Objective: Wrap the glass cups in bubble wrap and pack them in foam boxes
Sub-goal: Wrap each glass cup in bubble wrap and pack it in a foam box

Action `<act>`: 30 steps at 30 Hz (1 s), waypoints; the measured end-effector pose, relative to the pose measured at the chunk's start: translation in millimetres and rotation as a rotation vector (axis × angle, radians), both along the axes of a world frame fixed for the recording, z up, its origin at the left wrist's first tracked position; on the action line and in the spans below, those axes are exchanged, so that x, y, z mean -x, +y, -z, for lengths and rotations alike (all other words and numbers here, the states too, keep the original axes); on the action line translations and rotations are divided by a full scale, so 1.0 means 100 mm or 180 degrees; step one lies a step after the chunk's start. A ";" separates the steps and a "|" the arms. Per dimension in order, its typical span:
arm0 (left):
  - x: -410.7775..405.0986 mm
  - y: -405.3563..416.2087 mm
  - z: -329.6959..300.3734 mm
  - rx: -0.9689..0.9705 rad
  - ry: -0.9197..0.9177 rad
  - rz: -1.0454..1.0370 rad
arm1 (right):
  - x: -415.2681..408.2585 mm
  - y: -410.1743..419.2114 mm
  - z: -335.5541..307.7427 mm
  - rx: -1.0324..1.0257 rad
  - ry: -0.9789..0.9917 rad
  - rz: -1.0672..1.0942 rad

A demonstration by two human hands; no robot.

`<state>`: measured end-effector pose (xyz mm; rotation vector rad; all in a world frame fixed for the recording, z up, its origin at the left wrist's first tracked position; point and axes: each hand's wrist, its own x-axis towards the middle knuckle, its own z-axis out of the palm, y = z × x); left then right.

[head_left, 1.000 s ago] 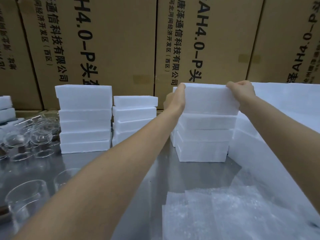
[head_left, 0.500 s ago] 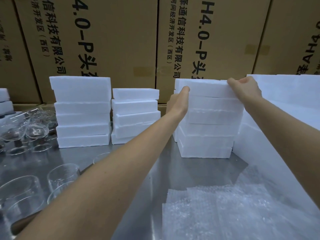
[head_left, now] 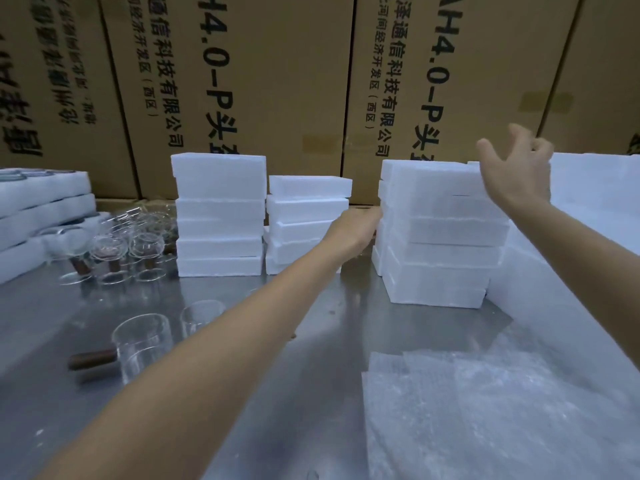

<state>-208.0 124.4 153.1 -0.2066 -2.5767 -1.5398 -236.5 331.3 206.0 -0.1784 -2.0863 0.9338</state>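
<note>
Left hand (head_left: pixel 356 225) is pressed flat against the side of the right-hand stack of foam boxes (head_left: pixel 440 233), nothing gripped. Right hand (head_left: pixel 516 174) is lifted off the stack's top corner, fingers spread. Glass cups (head_left: pixel 142 341) are left on the table (head_left: pixel 311 375), bubble wrap (head_left: pixel 485 417) spread near-right.

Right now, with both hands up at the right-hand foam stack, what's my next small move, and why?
Probably close both hands on the top foam box and lift it off. The right hand hovers open at its right end, the left hand rests lower against the stack's left side, and neither grips anything yet.
</note>
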 end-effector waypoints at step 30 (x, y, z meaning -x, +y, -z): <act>-0.57 -1.14 0.94 0.1798 0.0872 -0.0885 | -1.28 -1.75 2.02 0.0597 -0.1407 -0.2061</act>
